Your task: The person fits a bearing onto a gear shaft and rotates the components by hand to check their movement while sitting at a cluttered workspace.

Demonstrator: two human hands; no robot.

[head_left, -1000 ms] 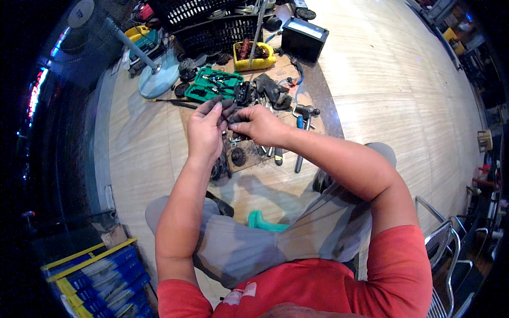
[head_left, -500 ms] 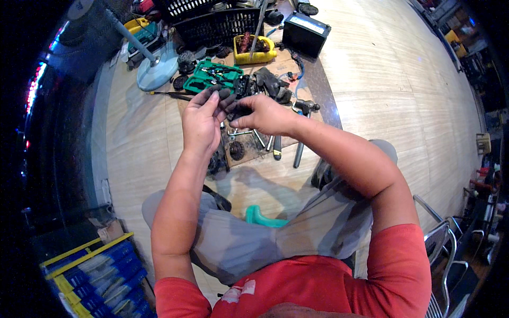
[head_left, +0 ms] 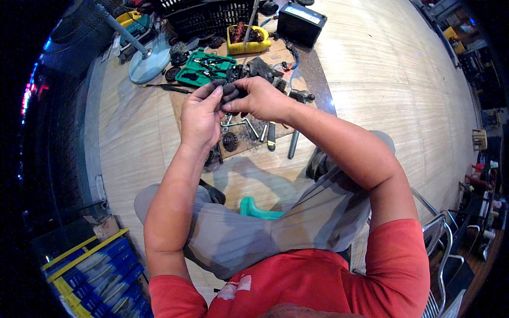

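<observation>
My left hand (head_left: 200,117) is raised over a cardboard sheet, thumb and fingers pinched together, the fingertips blackened. Against it, my right hand (head_left: 262,99) closes its thumb and fingers at the same spot. Something small and dark seems to be between them, but the fingers hide its kind. Just beneath lie metal wrenches (head_left: 249,127) and a dark toothed round part (head_left: 229,141). Beside these are a black-handled tool with a yellow end (head_left: 271,139) and a hammer (head_left: 295,139). Beyond my hands sits an open green tool case (head_left: 204,69).
A yellow cut-open jug (head_left: 247,49) holds reddish-brown parts, close to a black battery (head_left: 301,24) and black crate (head_left: 212,21). To the left stands a pole on a round base (head_left: 149,64). A green curved object (head_left: 257,209) lies between my legs; a metal chair (head_left: 437,238) is at right.
My right hand has moved in closer to the left, and the fingers of both now overlap. The view has shifted slightly, so the floor items appear a little higher and farther left.
</observation>
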